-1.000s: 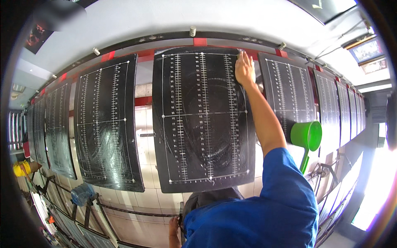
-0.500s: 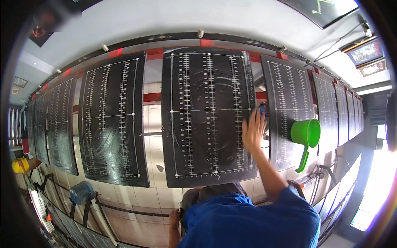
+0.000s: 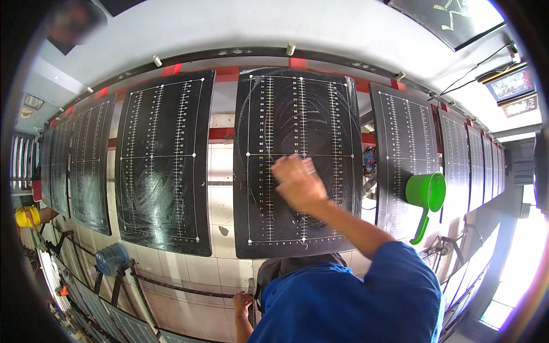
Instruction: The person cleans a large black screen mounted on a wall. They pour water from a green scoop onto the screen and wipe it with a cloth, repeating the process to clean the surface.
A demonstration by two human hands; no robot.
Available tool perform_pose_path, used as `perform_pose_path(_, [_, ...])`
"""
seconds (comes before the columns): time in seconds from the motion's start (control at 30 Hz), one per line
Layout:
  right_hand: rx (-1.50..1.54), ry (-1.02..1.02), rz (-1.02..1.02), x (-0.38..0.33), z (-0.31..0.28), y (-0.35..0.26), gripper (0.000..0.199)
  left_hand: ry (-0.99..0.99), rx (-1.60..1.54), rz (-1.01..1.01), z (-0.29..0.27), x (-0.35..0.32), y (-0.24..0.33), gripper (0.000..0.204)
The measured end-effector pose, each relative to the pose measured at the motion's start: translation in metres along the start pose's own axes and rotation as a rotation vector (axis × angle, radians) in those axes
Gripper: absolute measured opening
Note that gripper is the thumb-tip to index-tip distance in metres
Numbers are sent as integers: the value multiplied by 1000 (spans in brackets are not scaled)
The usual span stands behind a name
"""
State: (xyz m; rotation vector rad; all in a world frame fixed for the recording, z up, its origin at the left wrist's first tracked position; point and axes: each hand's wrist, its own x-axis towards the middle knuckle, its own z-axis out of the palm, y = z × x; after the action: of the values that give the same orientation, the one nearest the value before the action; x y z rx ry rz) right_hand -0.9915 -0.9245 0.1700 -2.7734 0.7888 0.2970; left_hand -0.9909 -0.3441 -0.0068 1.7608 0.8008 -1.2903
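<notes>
A black board [image 3: 315, 120] with white ruled scales and a white border lies in front of me, streaked with pale curved smears. Over its middle is my right hand [image 3: 298, 182], blurred by motion, so its finger pose and whether it holds anything are unclear. My forearm crosses the board's lower right part. Low in the view, beside my body, my left hand [image 3: 242, 303] has its fingers curled at a dark metal bar [image 3: 183, 290]. A green dipper [image 3: 426, 192] with a long handle sits on the neighbouring board [image 3: 400, 137] to the right.
More marked boards, such as a wet-looking one [image 3: 166, 171], line up left and right on a red and black frame [image 3: 229, 74]. A blue water jug [image 3: 111, 259] stands at the lower left, near a yellow object [image 3: 27, 216]. Tiled floor [image 3: 222, 200] shows between boards.
My right hand has swept left from the board's right edge to its middle, going from flat with fingers spread to blurred. My left hand stays by the bar. The whole view has shifted slightly.
</notes>
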Motion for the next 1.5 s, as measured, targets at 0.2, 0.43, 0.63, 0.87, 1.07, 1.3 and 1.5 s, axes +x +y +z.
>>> perform_pose_path(0.2, [-176,643,457,104,-8,235,55,-115,357,110,10,14,43,30])
perform_pose_path(0.43, [41,73,-18,15,-4,4,66,-66,278,194,17,40,61,32])
perform_pose_path(0.63, [-391,752,277,-2,43,134,56,-148,379,325,30,32,123,34])
perform_pose_path(0.87, [-7,137,-79,-99,50,-37,63,-177,442,263,28,64,106,37])
perform_pose_path(1.07, [-64,519,399,-206,115,37,67,-403,220,562,87,-13,168,42])
perform_pose_path(1.3, [14,359,-17,-156,105,-106,68,-342,56,990,185,-57,252,63])
perform_pose_path(1.5, [-25,382,477,-245,121,-8,74,-28,278,1032,203,-67,263,70])
